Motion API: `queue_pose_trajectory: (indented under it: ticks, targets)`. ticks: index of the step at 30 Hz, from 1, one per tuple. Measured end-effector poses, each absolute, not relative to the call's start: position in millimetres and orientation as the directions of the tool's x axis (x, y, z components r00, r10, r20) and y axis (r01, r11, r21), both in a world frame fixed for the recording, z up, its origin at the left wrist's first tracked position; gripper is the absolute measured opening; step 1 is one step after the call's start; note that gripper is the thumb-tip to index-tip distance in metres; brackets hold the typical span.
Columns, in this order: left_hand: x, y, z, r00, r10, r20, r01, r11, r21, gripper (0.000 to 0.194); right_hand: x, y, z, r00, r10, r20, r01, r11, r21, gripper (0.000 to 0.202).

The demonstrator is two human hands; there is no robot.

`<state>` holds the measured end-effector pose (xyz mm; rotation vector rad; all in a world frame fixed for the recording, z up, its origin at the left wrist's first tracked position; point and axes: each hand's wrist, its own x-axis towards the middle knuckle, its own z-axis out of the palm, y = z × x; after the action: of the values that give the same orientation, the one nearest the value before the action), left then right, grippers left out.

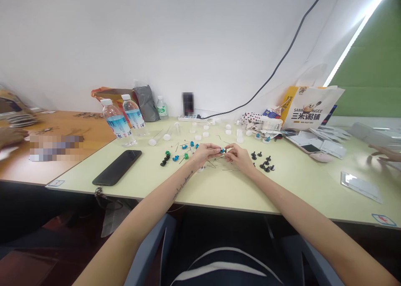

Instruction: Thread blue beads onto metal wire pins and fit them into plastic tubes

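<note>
Above the middle of the yellow-topped table, my left hand is closed, pinching a small blue part. Facing it, my right hand is closed too, its fingertips at a small black piece that meets the blue part. Whether the two are joined is too small to tell. Beside my left hand lie small blue pieces, green pieces and black pieces. Several black flat-headed pieces are scattered right of my right hand. Thin metal rods lie under and around my hands.
A black phone and two water bottles stand or lie left. Clear tubes with white caps are behind my hands. A paper bag stands back right, near packets. Other people's hands show at both sides.
</note>
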<state>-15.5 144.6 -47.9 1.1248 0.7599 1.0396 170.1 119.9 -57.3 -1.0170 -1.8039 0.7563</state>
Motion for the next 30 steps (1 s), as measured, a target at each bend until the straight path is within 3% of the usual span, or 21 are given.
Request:
queue_pose_trajectory:
  ticks: [30]
  targets:
    - [-15.0, 142.3, -45.7, 0.355, 0.934, 0.035, -0.274, 0.068, 0.959, 0.023, 170.5, 121.6, -59.8, -0.247, 0.876, 0.415, 0.329, 0.479, -0.814, 0.020]
